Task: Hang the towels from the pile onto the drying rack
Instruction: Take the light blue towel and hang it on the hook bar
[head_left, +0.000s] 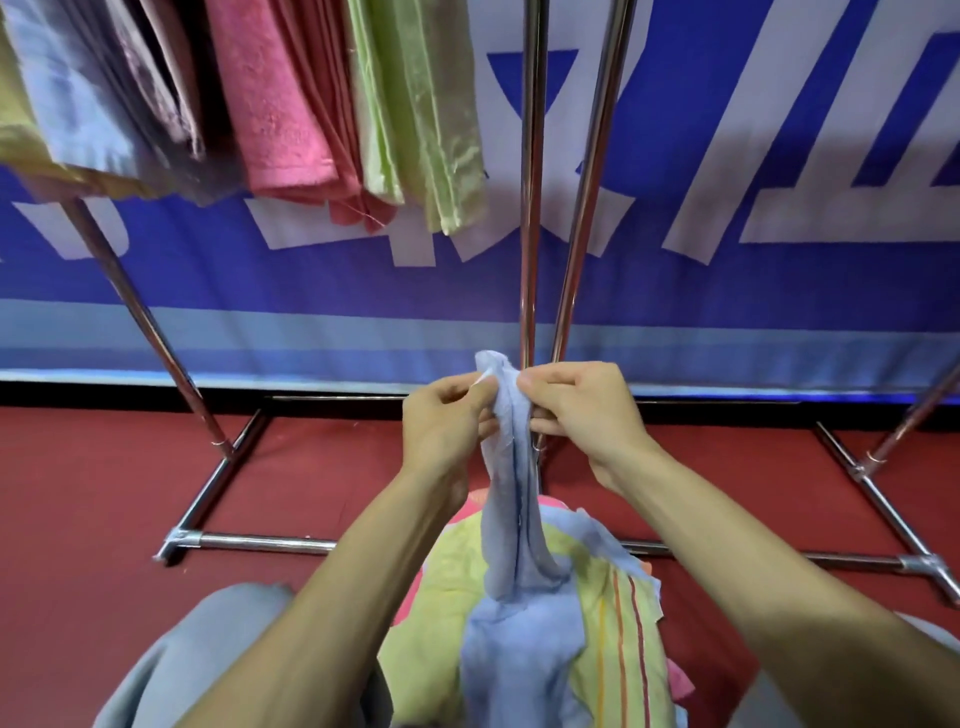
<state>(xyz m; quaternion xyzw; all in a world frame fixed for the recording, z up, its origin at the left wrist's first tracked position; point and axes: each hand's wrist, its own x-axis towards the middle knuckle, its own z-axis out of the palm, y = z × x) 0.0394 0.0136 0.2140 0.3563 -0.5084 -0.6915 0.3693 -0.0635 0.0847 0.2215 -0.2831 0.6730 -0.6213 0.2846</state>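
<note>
A light blue towel is lifted by its top edge from the pile of green, pink and blue towels between my knees. My left hand pinches the towel's top on the left side. My right hand pinches it on the right, close beside the left. The towel's lower part still lies on the pile. The drying rack of chrome tubes stands in front of me. Several towels hang at its upper left, among them a pink one and a green one.
The rack's base bars lie on the red floor, with slanted legs at left and right. A blue and white banner covers the wall behind. My knees in grey trousers flank the pile.
</note>
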